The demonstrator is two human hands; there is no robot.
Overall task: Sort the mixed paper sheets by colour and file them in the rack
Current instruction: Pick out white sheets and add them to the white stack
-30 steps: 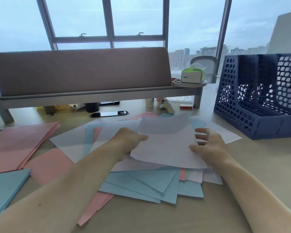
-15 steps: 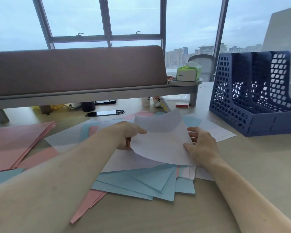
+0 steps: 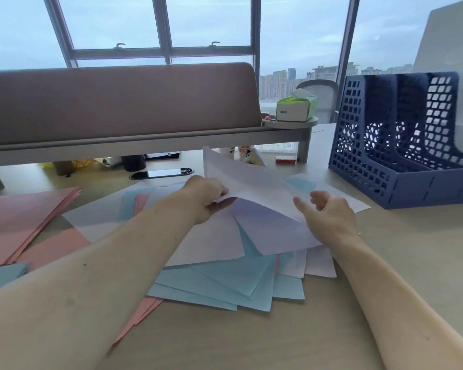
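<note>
White sheet (image 3: pixel 251 180) in L grip (image 3: pixel 207 196)

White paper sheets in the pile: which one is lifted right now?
The white paper sheet pinched at its left edge by the left hand; its far end curls up off the pile, while the other white sheets lie flat.

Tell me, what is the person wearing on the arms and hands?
Nothing that shows. Both forearms are bare to the picture's edge, with no sleeves in view. The left hand and right hand have no gloves, and no watch, bracelet or ring is visible.
</note>
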